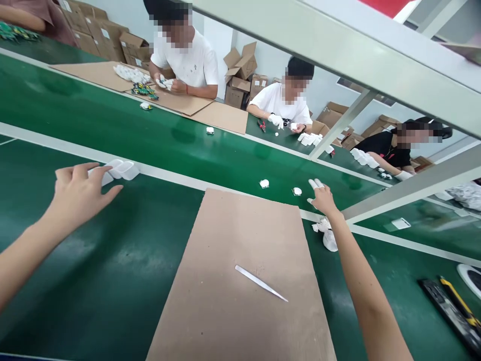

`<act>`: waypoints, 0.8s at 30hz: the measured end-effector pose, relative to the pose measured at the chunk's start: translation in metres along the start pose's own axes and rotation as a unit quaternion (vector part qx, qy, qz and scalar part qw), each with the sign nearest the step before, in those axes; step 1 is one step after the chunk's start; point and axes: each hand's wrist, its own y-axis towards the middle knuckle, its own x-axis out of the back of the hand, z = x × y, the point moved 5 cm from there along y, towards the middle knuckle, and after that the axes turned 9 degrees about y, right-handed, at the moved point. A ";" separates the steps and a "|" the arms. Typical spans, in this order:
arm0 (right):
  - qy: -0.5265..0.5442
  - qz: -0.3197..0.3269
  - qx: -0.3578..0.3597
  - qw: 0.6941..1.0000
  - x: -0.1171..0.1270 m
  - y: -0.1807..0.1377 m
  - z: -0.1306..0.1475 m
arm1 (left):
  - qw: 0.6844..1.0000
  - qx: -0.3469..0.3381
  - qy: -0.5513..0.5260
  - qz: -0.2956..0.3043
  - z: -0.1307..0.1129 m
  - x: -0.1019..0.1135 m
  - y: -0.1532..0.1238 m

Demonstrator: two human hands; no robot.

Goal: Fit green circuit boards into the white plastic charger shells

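Observation:
My left hand point(77, 193) is open, thumb and fingers apart, beside a short row of white plastic cases point(128, 170) at the belt's near edge. Its fingertips overlap the nearest case; I cannot tell whether they touch it. Over the belt's near edge, my right hand point(323, 198) reaches out with white finger covers on some fingertips. Its fingers are apart and hold nothing. Just left of them, a small white part point(296, 191) lies on the green belt point(233, 160), and a similar white part point(264, 184) is farther left. Metal tweezers point(261, 284) rest on the cardboard sheet point(233, 321) between my arms.
Crumpled white material point(329, 240) lies beneath my right wrist. A yellow-handled cutter point(458, 303) and a black tool or tray point(447, 311) are at the right. A white metal frame point(413, 193) slants across the right side. Several co-workers sit across the belt, handling white parts.

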 end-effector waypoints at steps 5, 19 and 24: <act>-0.011 0.088 0.054 0.995 -0.003 0.023 0.023 | 0.998 0.008 0.016 0.058 0.003 -0.026 0.011; 0.059 0.201 0.278 0.937 -0.013 -0.133 0.124 | 0.997 0.034 0.022 0.063 0.010 -0.035 0.012; 0.029 0.073 0.126 0.989 -0.003 -0.042 0.106 | 0.991 0.114 -0.021 0.068 0.018 -0.027 0.010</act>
